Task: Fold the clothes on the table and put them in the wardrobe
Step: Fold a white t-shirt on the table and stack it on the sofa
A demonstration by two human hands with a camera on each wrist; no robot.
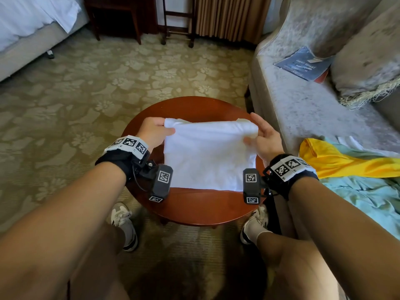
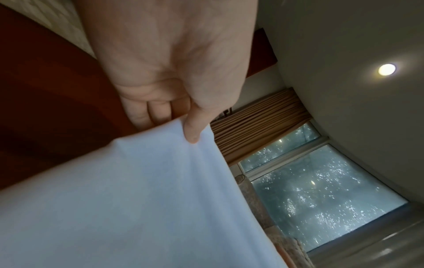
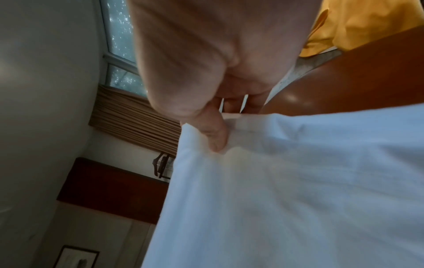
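I see a round table (image 1: 194, 211) directly ahead of me, with a folded garment (image 1: 207, 156) lying across its middle and reaching toward the near edge. My left hand (image 1: 152, 132) pinches the garment's far left corner, and my right hand (image 1: 265, 137) pinches its far right corner. A sofa (image 1: 303, 109) stands to the right of the table, just beside it. On the sofa's seat, loose clothes (image 1: 355, 169) lie at the near end (close to my right wrist) and a booklet (image 1: 303, 63) at the far end. A bed (image 1: 32, 24) sits at the far left.
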